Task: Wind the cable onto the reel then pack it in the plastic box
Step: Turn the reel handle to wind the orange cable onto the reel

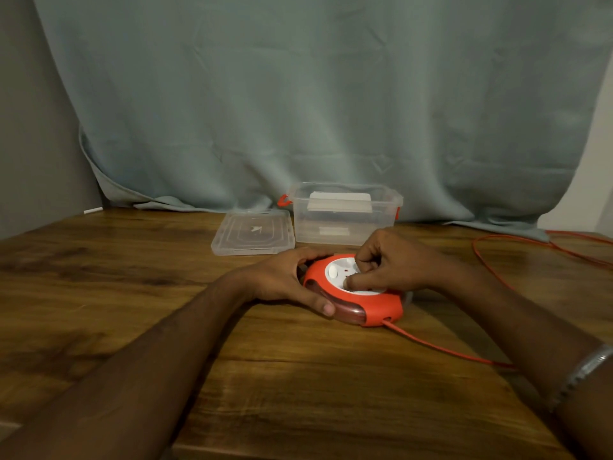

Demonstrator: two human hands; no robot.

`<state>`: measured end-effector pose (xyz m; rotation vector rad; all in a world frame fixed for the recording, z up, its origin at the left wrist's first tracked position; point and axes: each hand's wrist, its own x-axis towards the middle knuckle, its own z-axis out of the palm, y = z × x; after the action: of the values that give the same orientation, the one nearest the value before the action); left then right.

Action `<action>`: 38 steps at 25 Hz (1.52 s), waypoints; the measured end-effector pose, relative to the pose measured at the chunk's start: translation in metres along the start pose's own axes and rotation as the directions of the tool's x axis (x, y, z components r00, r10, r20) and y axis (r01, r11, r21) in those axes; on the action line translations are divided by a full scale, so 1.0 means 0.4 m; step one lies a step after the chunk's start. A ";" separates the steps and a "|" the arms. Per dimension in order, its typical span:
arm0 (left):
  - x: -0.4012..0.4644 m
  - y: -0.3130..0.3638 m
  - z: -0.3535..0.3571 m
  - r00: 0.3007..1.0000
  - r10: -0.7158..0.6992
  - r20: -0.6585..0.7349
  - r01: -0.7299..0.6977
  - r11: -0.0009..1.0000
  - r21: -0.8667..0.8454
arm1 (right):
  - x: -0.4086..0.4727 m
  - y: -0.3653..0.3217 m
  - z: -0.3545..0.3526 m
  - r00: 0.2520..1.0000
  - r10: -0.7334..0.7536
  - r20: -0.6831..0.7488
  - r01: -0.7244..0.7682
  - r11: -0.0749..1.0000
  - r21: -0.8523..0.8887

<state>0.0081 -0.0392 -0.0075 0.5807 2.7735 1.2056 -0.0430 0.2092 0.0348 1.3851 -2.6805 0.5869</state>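
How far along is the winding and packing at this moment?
Done: the box stands open, its lid flat on the table beside it. In hand: the left hand steadies the reel while the right hand works its white centre. Left: much cable still trails from the reel across the table to the right, so winding is unfinished, and the reel is not yet in the box.

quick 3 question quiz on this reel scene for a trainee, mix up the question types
1. True or false: the lid is on the plastic box.
2. Which hand steadies the reel's side? A left hand B right hand
3. Fill in: the loose cable trails off to the person's ____.

Key: 1 false, it lies beside the box. 2 A; the right hand works on the white centre. 3 right.
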 end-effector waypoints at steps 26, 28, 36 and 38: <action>-0.011 0.020 -0.003 0.997 -0.064 0.031 0.064 0.998 0.030 | -0.020 0.055 -0.056 0.992 0.021 0.121 -0.048 0.973 0.227; -0.009 0.014 -0.004 0.998 -0.058 0.020 0.058 0.998 0.021 | -0.020 0.049 -0.051 0.995 0.037 0.095 -0.057 0.976 0.212; -0.005 0.006 -0.005 0.999 -0.040 0.012 0.040 0.999 -0.018 | -0.007 0.024 -0.018 1.000 0.031 -0.001 -0.031 0.999 0.033; -0.004 0.009 -0.003 0.999 -0.041 0.007 0.041 0.999 -0.029 | -0.002 0.026 -0.011 0.999 0.043 -0.030 -0.042 0.999 0.028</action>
<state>0.0106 -0.0384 -0.0042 0.5224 2.7432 1.2317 -0.0511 0.2168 0.0356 1.3173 -2.6936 0.6450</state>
